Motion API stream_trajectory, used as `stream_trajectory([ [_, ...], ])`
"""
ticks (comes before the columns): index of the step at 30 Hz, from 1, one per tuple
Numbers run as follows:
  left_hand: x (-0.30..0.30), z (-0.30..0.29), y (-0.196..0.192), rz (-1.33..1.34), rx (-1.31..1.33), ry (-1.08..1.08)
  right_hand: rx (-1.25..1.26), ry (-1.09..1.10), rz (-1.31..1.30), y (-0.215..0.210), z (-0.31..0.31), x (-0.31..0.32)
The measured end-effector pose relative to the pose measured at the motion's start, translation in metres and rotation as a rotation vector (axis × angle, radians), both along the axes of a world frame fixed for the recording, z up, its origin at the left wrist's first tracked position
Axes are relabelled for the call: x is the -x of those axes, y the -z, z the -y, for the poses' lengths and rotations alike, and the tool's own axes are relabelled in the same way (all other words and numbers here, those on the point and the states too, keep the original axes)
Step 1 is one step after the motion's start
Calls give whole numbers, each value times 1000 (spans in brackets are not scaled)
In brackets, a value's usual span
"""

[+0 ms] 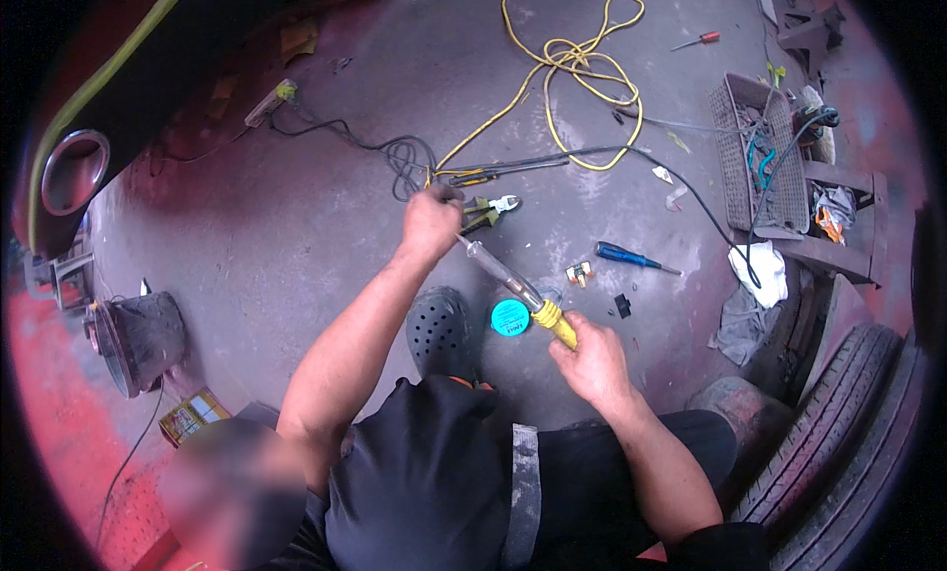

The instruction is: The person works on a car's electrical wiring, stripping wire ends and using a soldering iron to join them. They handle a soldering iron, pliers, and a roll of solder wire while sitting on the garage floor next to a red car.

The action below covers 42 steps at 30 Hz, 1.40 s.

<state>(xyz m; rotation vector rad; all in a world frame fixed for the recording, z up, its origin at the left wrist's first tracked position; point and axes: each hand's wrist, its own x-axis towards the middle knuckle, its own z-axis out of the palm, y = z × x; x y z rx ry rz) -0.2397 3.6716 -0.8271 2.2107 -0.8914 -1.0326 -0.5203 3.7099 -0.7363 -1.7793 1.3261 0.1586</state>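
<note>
My right hand (592, 364) grips a soldering iron (505, 277) by its yellow handle end. The iron slants up and left, its thin tip close beside my left hand (432, 222). My left fingers are pinched together over the end of a yellow cable (483, 132), where dark wires (406, 162) also meet; the exact joint is hidden by the fingers. Just right of that hand lie diagonal cutters (491, 209) with green handles. A round turquoise tin (510, 317) sits on the floor beside the iron, left of its yellow collar.
A blue screwdriver (631, 256) and small parts (580, 273) lie to the right. Farther off are a red screwdriver (698, 40) and a tool basket (735, 152). Tires (819, 423) stand at lower right, a dark bucket (148, 334) at left, and a power strip (266, 106) lies upper left.
</note>
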Motion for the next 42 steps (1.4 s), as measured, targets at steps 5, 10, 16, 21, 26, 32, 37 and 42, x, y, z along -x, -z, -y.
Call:
stream_trajectory([
  [5, -7, 5, 2, -1, 49, -66, 25, 12, 26, 0, 0, 3],
  [10, 11, 0, 0, -291, -13, -162, 61, -8, 60, -1, -2, 0],
  [16, 25, 5, -27, -471, -8, -158, 32, -4, 28, 0, -3, 2],
  [21, 25, 6, -30, -454, -21, -187, 27, -15, 7, -2, -2, 1],
  [26, 24, 4, -19, -464, -14, -193, 21, -13, -6, -4, -2, 1],
  [32, 3, -1, -10, -147, 122, -189, 60, -5, 2, 0, -3, 3],
  [37, 6, 4, -57, 330, 336, 28, 142, 44, 25, 5, -4, 8],
  [42, 26, 8, -64, 552, 460, 308, 133, 28, 20, -1, -1, 1],
])
